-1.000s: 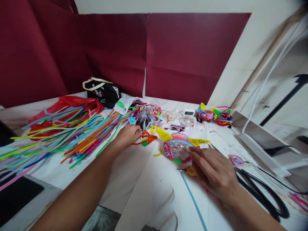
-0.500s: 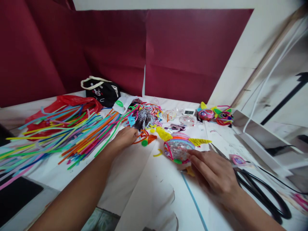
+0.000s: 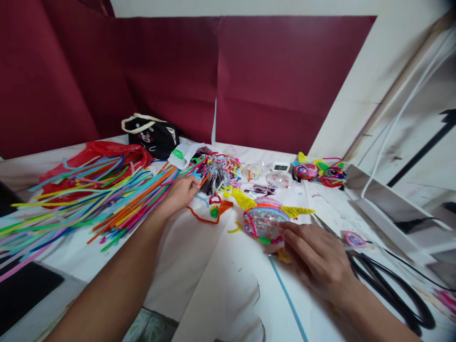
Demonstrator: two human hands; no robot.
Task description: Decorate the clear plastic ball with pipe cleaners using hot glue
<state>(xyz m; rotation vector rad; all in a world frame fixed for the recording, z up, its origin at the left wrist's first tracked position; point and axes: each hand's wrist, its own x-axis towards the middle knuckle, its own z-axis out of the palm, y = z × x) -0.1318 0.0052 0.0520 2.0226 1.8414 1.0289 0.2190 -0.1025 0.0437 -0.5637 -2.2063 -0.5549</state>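
Note:
My left hand (image 3: 182, 194) is closed in a pinch beside a pile of cut pipe-cleaner bits. A short orange pipe-cleaner piece sticks out at its fingertips. Below it, a bent orange pipe cleaner (image 3: 203, 219) lies on the table near a green disc (image 3: 214, 212). My right hand (image 3: 317, 254) grips the right side of a clear plastic ball (image 3: 265, 222), its thumb hidden. Coloured pipe cleaners band the ball, with yellow pointed pieces (image 3: 244, 199) at its top. Large black-handled scissors (image 3: 388, 285) lie right of this hand, partly covered by it.
Long pipe cleaners (image 3: 121, 204) spread across the left beside a red plastic bag (image 3: 103, 149) and a black bag (image 3: 151, 137). At the back are clear half-shells (image 3: 278, 179), a small digital timer (image 3: 280, 167) and decorated balls (image 3: 333, 175). A white tray (image 3: 388, 204) stands at right.
My left hand has lifted slightly up and left, away from the bent orange pipe cleaner, which is now more in sight. My right hand and the ball stay in place.

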